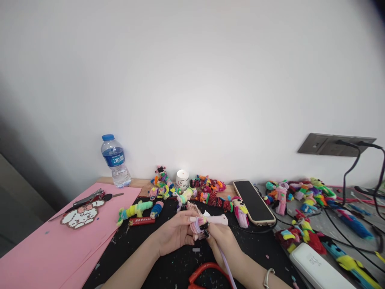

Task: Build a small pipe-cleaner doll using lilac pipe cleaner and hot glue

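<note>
the left hand (pixel 176 229) pinches a fuzzy pink-and-lilac piece (pixel 197 225) at six o'clock; the right hand (pixel 225 237) pinches it from four. the lilac strip (pixel 227 265), trailing toward five, could snag on the red handle (pixel 207 265) and tug the piece loose.

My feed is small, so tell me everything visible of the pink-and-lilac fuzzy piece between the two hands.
The pink-and-lilac fuzzy piece looks like soft pipe cleaner, in bands side by side. The left hand and dark-nailed right hand grip it above the flat black work surface. It is partly hidden, so its full shape and any join to the narrow lilac strip can't be told.
</note>
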`<state>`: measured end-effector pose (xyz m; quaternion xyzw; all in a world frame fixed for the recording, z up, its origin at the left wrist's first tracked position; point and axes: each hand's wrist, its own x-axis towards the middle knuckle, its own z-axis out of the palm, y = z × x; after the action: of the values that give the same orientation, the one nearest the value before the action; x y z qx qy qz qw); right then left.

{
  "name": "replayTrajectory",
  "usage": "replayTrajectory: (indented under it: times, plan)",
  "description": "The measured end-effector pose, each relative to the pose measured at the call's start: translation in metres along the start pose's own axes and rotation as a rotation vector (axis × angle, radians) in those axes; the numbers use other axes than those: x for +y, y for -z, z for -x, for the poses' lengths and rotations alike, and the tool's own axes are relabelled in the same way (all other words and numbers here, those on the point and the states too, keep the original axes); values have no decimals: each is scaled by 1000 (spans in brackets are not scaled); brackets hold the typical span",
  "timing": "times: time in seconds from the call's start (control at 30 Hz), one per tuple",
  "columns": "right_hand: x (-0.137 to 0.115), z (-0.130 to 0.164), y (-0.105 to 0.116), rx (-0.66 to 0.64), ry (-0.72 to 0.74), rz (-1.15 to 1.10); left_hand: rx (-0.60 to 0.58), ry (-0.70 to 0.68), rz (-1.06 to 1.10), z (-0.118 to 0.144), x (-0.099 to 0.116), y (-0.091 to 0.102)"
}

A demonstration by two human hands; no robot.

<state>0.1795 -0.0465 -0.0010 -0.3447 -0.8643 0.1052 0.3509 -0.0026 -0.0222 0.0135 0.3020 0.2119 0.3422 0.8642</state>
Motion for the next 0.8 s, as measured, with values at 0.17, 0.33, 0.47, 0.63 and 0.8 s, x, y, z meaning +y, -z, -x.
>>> replayTrajectory:
  times: [0.17,0.33,0.47,0.63,0.8]
  plan:
    - [2,2,-2,4,-12,-18,-10,-3,-2,0,0,0]
    - [3,2,-3,10,-14,-51,-23,-3,-2,-2,-1,1]
    - [2,0,-1,-28,-12,-103,-34,-9,-1,-3,-1,2]
    - [4,2,-2,-49,-40,-92,-34,-13,-20,-4,-1,3]
    - [4,3,-2,-60,-48,-101,-43,-10,-34,-3,-2,4]
